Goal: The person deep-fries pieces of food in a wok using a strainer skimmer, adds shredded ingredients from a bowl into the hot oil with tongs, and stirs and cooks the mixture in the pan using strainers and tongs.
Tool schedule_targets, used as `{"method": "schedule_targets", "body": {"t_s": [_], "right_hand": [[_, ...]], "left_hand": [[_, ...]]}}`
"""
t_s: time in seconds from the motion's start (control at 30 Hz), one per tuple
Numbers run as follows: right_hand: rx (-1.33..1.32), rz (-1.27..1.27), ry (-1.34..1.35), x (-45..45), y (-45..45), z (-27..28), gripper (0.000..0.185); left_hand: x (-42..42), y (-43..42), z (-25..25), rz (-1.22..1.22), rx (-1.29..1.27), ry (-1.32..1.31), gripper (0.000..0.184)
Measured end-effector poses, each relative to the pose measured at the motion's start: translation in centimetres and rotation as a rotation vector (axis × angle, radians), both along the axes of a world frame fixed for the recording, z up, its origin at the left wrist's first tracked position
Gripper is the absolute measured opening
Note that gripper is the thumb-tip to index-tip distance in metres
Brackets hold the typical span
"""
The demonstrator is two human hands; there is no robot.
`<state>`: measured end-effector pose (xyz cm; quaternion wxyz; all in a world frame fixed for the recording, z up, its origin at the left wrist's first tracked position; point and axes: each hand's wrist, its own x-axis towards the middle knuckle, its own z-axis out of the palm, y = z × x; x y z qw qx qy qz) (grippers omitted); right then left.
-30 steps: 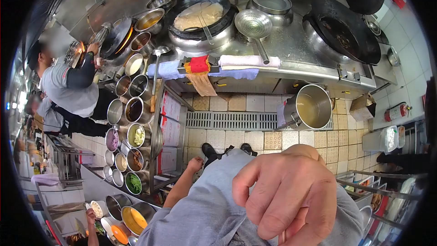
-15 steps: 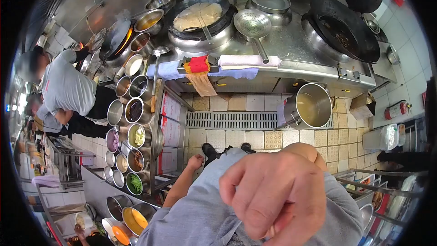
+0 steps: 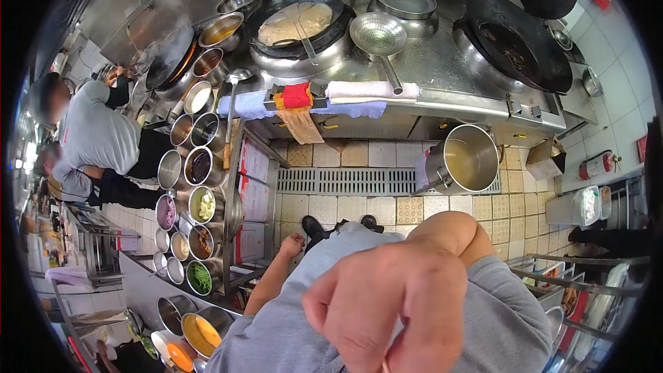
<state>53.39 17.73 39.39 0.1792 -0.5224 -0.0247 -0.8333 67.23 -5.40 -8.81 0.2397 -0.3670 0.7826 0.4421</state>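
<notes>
My right hand (image 3: 397,300) is raised close in front of the camera, its fingers curled inward. A thin pale tip shows below the fingers at the bottom edge, but I cannot make out what it is. My left hand (image 3: 293,244) hangs low beside my body, its fingers loosely curled with nothing visible in them. It is nearest to the metal rack (image 3: 271,211) with the ingredient pots. I stand facing the stove counter (image 3: 469,90), and a tall metal pot (image 3: 452,181) of cloudy liquid stands on the floor ahead.
A wok (image 3: 275,8) with pale food, a perforated ladle (image 3: 378,34) and a dark wok (image 3: 532,41) sit on the counter. Several pots, one with chopped greens (image 3: 200,278), line the left. Two people in grey shirts stand at the far left. A floor drain (image 3: 345,181) crosses ahead.
My right hand has shifted left and slightly down in view. The co-worker's hand at the far-left stove has moved. My left hand stays about where it was.
</notes>
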Motion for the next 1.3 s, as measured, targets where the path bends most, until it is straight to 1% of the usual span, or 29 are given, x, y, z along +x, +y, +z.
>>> {"method": "schedule_targets", "body": {"t_s": [0.03, 0.07, 0.13, 0.17, 0.2, 0.23, 0.27, 0.3, 0.33, 0.4, 0.47, 0.53, 0.57, 0.6, 0.63, 0.67, 0.7, 0.73, 0.77, 0.8, 0.83, 0.9, 1.0, 1.07, 1.13, 1.17, 1.23, 1.27, 1.3], "right_hand": [[0.084, 0.055, -0.072, 0.2, 0.2, 0.0, 0.027], [0.087, 0.052, -0.073, 0.2, -0.3, -0.1, 0.027], [-0.192, 0.007, 0.038, -0.2, -1.7, -0.3, 0.025], [-0.183, -0.001, 0.036, -1.1, -1.1, 0.0, 0.025], [0.004, 0.116, 0.221, -2.3, 0.0, 0.6, 0.017], [0.192, 0.233, 0.404, -2.9, 0.6, 0.8, 0.022], [0.199, 0.226, 0.401, -2.1, 0.3, 0.7, 0.022], [0.006, 0.233, 0.178, -0.4, -0.7, 0.4, 0.015], [-0.189, 0.236, -0.044, 0.6, -1.2, 0.3, 0.022], [-0.190, 0.288, -0.057, 1.1, -1.0, 0.1, 0.021], [-0.199, 0.346, -0.070, 1.1, -0.9, 0.0, 0.020], [-0.099, 0.460, -0.044, 0.8, -0.9, 0.1, 0.020], [-0.100, 0.464, -0.048, 0.1, -0.7, 0.2, 0.020], [-0.053, 0.295, 0.110, -1.2, -0.6, 0.2, 0.015], [-0.006, 0.123, 0.270, -2.0, -0.6, 0.5, 0.022], [-0.006, 0.124, 0.270, -1.5, -0.8, 0.6, 0.022], [-0.095, 0.247, 0.162, -0.6, -1.3, 0.8, 0.015], [-0.183, 0.369, 0.052, -0.1, -1.5, 0.9, 0.020], [-0.181, 0.369, 0.051, -0.5, -1.1, 0.6, 0.020], [-0.014, 0.315, 0.153, -1.2, -0.3, 0.2, 0.017], [0.152, 0.258, 0.255, -1.6, 0.1, -0.2, 0.027], [0.155, 0.245, 0.261, -1.5, 0.0, -0.6, 0.029], [0.160, 0.224, 0.315, -1.9, -0.6, -0.4, 0.030], [0.165, 0.209, 0.358, -2.4, -0.8, 0.1, 0.031], [0.065, 0.068, 0.390, -2.7, -0.8, 0.5, 0.023], [0.069, 0.066, 0.385, -2.4, -0.7, 0.4, 0.023], [0.135, 0.175, 0.194, -1.2, -0.6, 0.2, 0.033], [0.137, 0.175, 0.194, -0.3, -1.1, 0.4, 0.033], [-0.054, 0.231, 0.065, 0.9, -2.0, 0.8, 0.020]], "left_hand": [[-0.2, 0.2, 0.3, 0.037, 0.059, -0.006, 0.022], [-0.3, 0.3, 0.8, 0.034, 0.062, -0.007, 0.022], [-0.6, 1.0, 2.6, -0.038, -0.066, -0.006, 0.021], [-0.5, 1.2, 2.8, -0.045, -0.057, -0.009, 0.021], [-0.4, 1.1, 3.0, -0.058, -0.054, 0.002, 0.021], [-0.5, 0.9, 3.0, -0.070, -0.054, 0.015, 0.020], [-0.3, 0.8, 2.5, -0.029, -0.041, 0.006, 0.020], [-0.3, 0.6, 2.2, -0.037, -0.036, 0.007, 0.020], [-0.4, 0.7, 2.7, -0.049, -0.032, 0.009, 0.019], [-0.5, 1.0, 3.4, -0.089, -0.057, -0.012, 0.018], [-0.1, 1.0, 2.5, -0.060, -0.039, -0.018, 0.017], [-0.2, 0.6, 2.0, -0.022, -0.027, -0.018, 0.017], [-0.2, 0.5, 1.8, -0.030, -0.022, -0.016, 0.017], [-0.1, 0.4, 1.7, -0.041, -0.018, -0.014, 0.017], [-0.2, 0.4, 2.0, -0.040, -0.019, -0.013, 0.017], [-0.3, 0.4, 2.2, -0.063, -0.056, -0.004, 0.017], [-0.4, 0.6, 2.4, -0.086, -0.091, 0.004, 0.017], [-0.3, 0.5, 2.4, -0.085, -0.089, 0.003, 0.017], [-0.4, 0.4, 2.4, -0.084, -0.070, 0.002, 0.017], [-0.5, 0.4, 2.4, -0.085, -0.051, 0.001, 0.018], [-0.6, 0.6, 2.7, -0.087, -0.048, 0.001, 0.018], [-1.0, 1.2, 4.8, -0.106, -0.116, -0.008, 0.017], [-0.8, 1.3, 4.4, -0.053, -0.092, -0.010, 0.018], [-0.6, 0.9, 3.2, -0.085, -0.110, -0.013, 0.018], [-0.4, 0.9, 2.9, -0.117, -0.125, -0.016, 0.018], [-0.5, 1.0, 3.3, -0.094, -0.112, -0.020, 0.018], [-0.8, 1.2, 4.1, -0.072, -0.097, -0.026, 0.018], [-1.0, 1.2, 4.6, -0.066, -0.091, -0.036, 0.018], [-1.1, 1.4, 4.7, -0.060, -0.084, -0.046, 0.019]]}}
